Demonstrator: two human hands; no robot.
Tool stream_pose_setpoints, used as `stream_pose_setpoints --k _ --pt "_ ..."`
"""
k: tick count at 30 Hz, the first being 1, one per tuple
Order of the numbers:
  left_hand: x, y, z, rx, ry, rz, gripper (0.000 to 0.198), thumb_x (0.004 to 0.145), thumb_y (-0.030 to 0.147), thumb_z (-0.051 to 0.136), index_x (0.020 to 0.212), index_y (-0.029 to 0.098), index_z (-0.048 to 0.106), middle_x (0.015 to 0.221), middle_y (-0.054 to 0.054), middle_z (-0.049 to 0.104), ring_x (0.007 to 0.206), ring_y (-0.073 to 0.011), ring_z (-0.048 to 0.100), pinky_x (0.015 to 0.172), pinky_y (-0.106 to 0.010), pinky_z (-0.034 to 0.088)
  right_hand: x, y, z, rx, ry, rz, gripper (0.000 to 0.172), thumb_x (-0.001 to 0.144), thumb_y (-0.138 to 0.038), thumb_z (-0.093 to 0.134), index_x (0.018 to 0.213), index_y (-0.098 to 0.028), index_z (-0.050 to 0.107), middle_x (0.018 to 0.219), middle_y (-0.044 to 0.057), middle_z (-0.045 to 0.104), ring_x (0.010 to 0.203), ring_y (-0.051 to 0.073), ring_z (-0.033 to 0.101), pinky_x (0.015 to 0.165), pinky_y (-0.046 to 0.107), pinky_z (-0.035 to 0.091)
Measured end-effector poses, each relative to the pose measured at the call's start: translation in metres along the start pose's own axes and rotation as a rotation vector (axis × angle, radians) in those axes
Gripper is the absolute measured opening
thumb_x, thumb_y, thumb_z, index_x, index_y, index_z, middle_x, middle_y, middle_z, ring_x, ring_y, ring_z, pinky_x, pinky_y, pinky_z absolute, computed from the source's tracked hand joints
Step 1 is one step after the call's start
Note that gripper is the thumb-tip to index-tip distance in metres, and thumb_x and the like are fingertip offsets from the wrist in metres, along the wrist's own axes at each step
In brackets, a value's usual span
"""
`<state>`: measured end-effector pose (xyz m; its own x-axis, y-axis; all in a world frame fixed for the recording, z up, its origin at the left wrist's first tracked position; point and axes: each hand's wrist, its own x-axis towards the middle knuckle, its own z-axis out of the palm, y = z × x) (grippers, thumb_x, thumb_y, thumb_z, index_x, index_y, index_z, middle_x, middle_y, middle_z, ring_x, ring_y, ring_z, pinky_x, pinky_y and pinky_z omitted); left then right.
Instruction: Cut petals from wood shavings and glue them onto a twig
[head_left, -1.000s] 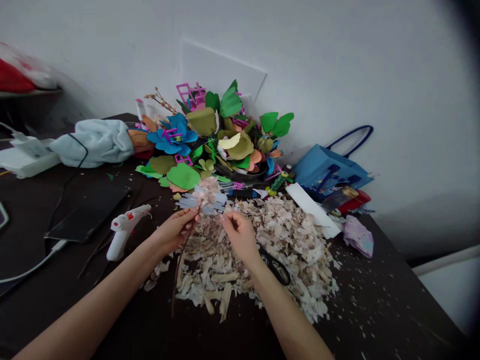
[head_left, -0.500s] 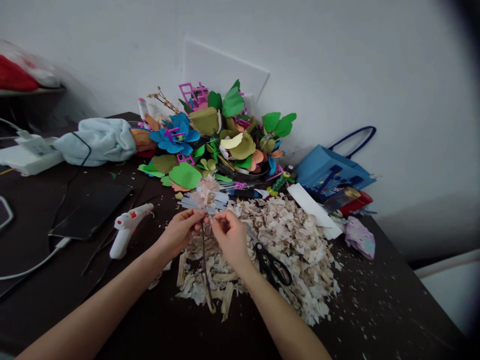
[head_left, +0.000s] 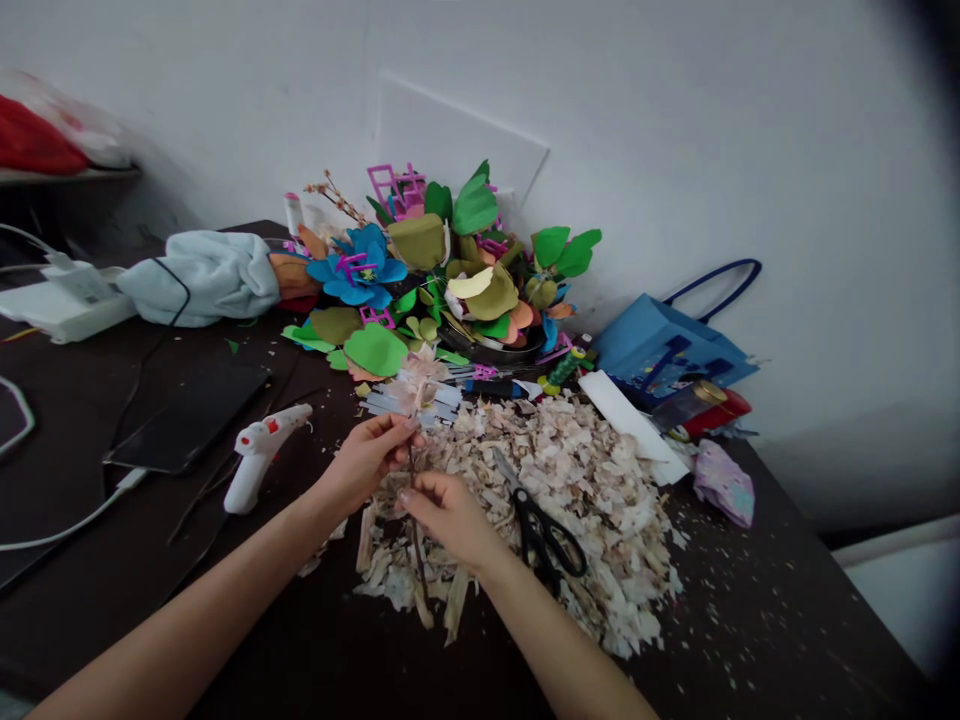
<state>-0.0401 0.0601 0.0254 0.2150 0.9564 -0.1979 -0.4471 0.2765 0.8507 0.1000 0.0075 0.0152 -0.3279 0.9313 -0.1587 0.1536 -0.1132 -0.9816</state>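
Note:
A pale pink flower [head_left: 418, 378] with ruffled petals stands upright on a thin brown stem [head_left: 417, 555]. Just beneath the petals, my left hand [head_left: 377, 452] pinches the top of that stem. Lower down, my right hand [head_left: 448, 515] has its thumb and fingers closed around the same stem. Under both hands spreads a heap of pale dried shreds [head_left: 592, 490]. Black-handled scissors [head_left: 544, 530] lie on the heap, right of my right hand. A white glue gun [head_left: 259, 455] rests on the table left of my left hand.
Colourful felt flowers and leaves [head_left: 450, 270] fill the back of the table. A black tablet [head_left: 191, 420] and a pale blue cloth bundle [head_left: 214, 280] lie at left. A blue bag [head_left: 660, 340], a white strip [head_left: 634, 425] and a purple patterned pouch [head_left: 724, 482] are at right.
My right hand has moved down the stem from just below the petals. My left hand keeps its pinch near the top. The view has shifted slightly.

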Motion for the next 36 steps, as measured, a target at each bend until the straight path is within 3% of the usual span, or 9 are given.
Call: stream_pose_setpoints --k 7,19,24,28,33,36 --pt "0.001 0.004 0.0 0.0 -0.014 -0.033 0.038 0.065 0.042 0.078 0.059 0.013 0.054 0.059 -0.002 0.062 0.04 -0.002 0.037 0.034 -0.014 0.022 -0.004 0.003 0.006 0.133 -0.058 0.093 0.03 0.084 -0.044 0.059 0.069 -0.019 0.053 0.048 -0.009 0.039 0.039 0.007 0.027 0.04 0.021 0.019" --pt "-0.001 0.008 0.0 0.053 -0.011 -0.049 0.031 0.069 0.04 0.074 0.064 0.013 0.06 0.051 0.0 0.059 0.035 -0.0029 0.035 0.033 -0.016 0.017 -0.009 -0.005 0.012 0.12 -0.054 0.069 0.028 0.085 -0.036 0.06 0.064 -0.019 0.051 0.048 -0.009 0.041 0.042 0.007 0.03 0.044 0.021 0.022" --pt "0.001 0.007 -0.003 0.083 0.003 -0.063 0.039 0.072 0.048 0.071 0.075 0.01 0.065 0.067 -0.008 0.069 0.038 -0.0047 0.042 0.034 -0.017 0.02 -0.005 -0.002 0.006 0.119 0.033 0.068 0.029 0.083 -0.039 0.062 0.064 -0.02 0.05 0.047 -0.009 0.04 0.04 0.007 0.029 0.042 0.021 0.022" --pt "0.003 0.004 -0.005 0.189 0.033 -0.063 0.039 0.073 0.049 0.07 0.082 0.011 0.067 0.073 -0.008 0.07 0.043 -0.0071 0.048 0.038 -0.018 0.029 0.006 -0.002 0.0 0.118 0.11 0.073 0.033 0.081 -0.04 0.063 0.06 -0.02 0.046 0.044 -0.01 0.037 0.039 0.006 0.028 0.04 0.021 0.021" --pt "0.003 0.002 -0.006 0.308 0.015 0.007 0.029 0.067 0.041 0.076 0.065 0.014 0.065 0.051 0.001 0.057 0.039 -0.0066 0.042 0.039 -0.019 0.028 0.024 -0.002 0.002 0.121 0.193 0.093 0.033 0.08 -0.035 0.063 0.058 -0.021 0.042 0.044 -0.01 0.038 0.037 0.007 0.03 0.038 0.021 0.023" --pt "0.006 0.003 -0.01 0.383 0.036 0.08 0.024 0.067 0.037 0.076 0.065 0.015 0.065 0.047 0.004 0.052 0.04 -0.0072 0.04 0.04 -0.019 0.027 0.037 -0.003 0.003 0.118 0.226 0.108 0.03 0.082 -0.032 0.061 0.06 -0.021 0.044 0.044 -0.009 0.039 0.036 0.007 0.031 0.037 0.021 0.024"
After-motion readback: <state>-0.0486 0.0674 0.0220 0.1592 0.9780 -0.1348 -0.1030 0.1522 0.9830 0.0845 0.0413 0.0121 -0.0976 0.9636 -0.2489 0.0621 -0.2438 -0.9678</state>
